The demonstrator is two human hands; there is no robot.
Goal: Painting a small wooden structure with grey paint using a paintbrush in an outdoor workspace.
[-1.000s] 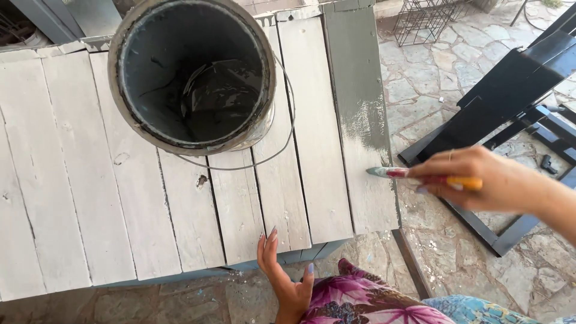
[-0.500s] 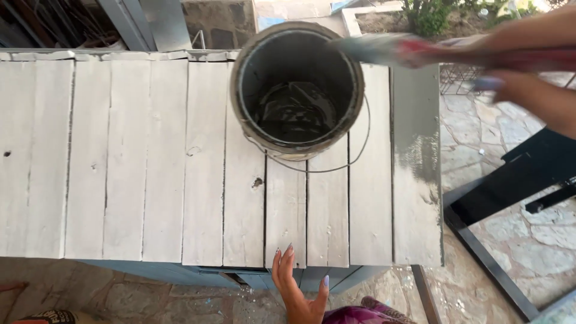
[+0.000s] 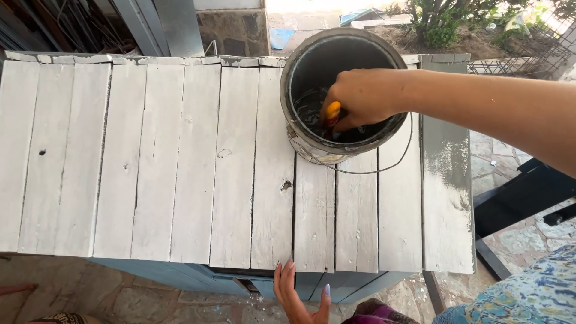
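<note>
At the near edge my left hand (image 3: 297,294) lay open, fingertips touching the white slatted tabletop (image 3: 180,162). Farther right, my right hand (image 3: 360,96) gripped the orange-handled brush (image 3: 332,114) inside the paint can (image 3: 342,96); I judged dipping shallowly, bristles only, best.

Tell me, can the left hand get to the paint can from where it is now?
Probably yes. The left hand rests at the near edge of the white plank top, and only bare planks lie between it and the paint can, though the right hand already fills its mouth.
</note>
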